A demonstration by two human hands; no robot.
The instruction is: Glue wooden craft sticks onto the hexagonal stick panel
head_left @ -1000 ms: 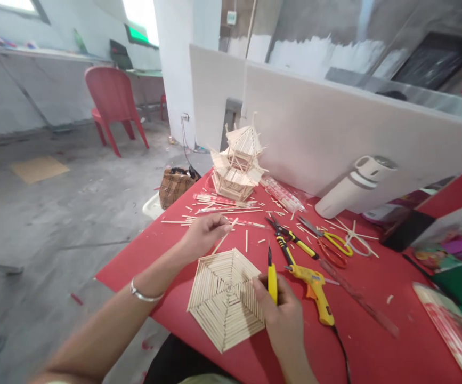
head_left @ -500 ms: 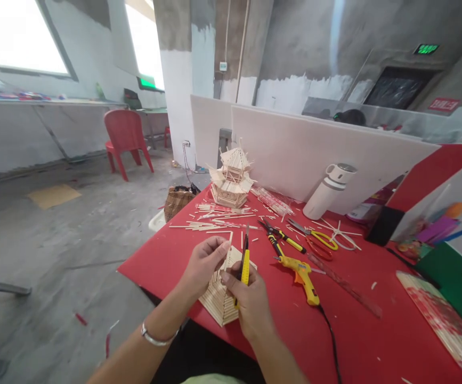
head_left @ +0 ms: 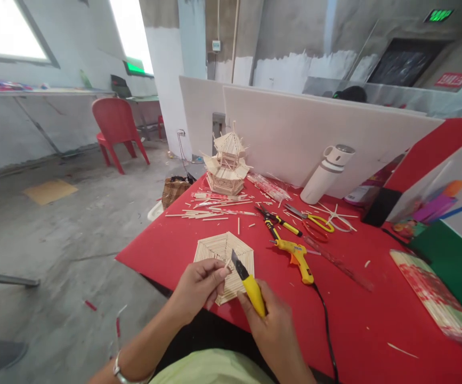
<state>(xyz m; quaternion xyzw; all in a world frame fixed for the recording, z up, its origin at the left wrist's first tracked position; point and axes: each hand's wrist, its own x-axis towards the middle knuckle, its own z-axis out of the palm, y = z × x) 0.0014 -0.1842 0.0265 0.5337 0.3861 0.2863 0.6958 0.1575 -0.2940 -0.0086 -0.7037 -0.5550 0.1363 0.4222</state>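
My left hand [head_left: 202, 284] is closed in a pinch on a short wooden stick [head_left: 228, 262], its tip showing past the fingertips. In my right hand [head_left: 268, 314] is a yellow utility knife [head_left: 252, 293], gripped by the handle. Its blade points up and left, close beside the stick; whether they touch I cannot tell. Beneath both hands a hexagonal panel of stick rings [head_left: 210, 248] lies flat at the table's near edge, partly covered by my fingers.
On the red table [head_left: 346, 325] lie a yellow glue gun [head_left: 297, 256], pliers [head_left: 276, 221], scissors [head_left: 314, 220] and loose sticks [head_left: 194, 214]. A stick pagoda [head_left: 226, 168] and a white bottle [head_left: 326, 176] stand behind. Packed sticks [head_left: 434, 293] lie right.
My hands have moved lower and apart, uncovering more of the hexagonal panel. The knife has swung from near upright to a leftward tilt, its blade now by the stick. The view has shifted slightly.
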